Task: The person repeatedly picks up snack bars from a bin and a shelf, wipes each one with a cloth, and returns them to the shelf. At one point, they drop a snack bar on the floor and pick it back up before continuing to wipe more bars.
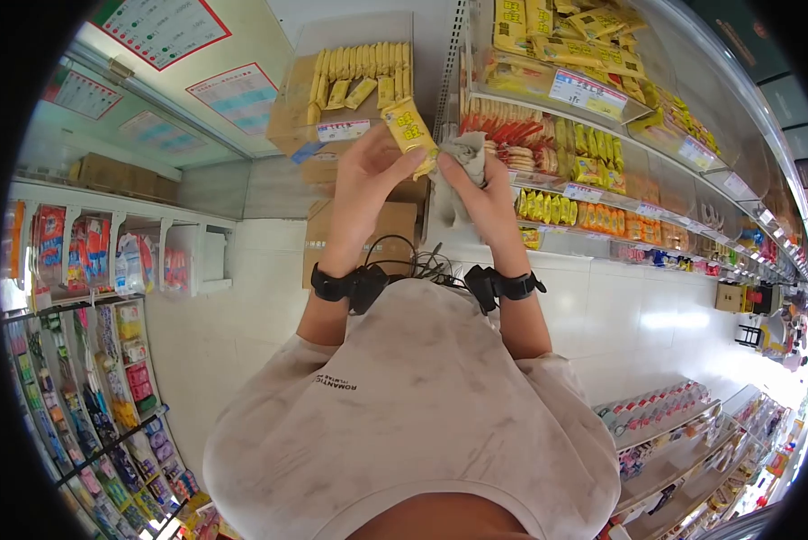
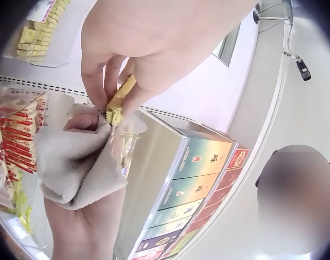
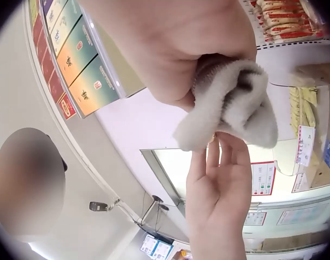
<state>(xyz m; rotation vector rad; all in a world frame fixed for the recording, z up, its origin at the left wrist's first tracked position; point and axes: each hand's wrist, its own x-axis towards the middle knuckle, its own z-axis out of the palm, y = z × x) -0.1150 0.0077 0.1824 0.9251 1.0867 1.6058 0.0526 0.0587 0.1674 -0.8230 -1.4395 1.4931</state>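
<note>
Between thumb and fingers, my left hand [image 1: 368, 180] holds a small yellow snack packet [image 1: 408, 126] with printed characters. My right hand [image 1: 487, 193] grips a bunched grey cloth [image 1: 465, 166]. Both hands meet in front of the shelves, and the cloth touches the packet's lower end. In the left wrist view the yellow packet [image 2: 120, 102] is pinched at its sides, its crimped end against a fold of the cloth [image 2: 81, 162]. In the right wrist view the cloth [image 3: 235, 108] hides most of the packet, while the left hand [image 3: 219, 189] shows beyond it.
Behind the hands stands a clear bin [image 1: 359, 63] of similar yellow packets with a price tag [image 1: 343, 130]. To the right, tiered shelves hold yellow bags [image 1: 566, 54] and red-and-white packets [image 1: 512, 126]. A cardboard box [image 1: 368, 243] and black cables [image 1: 413, 261] lie below the hands.
</note>
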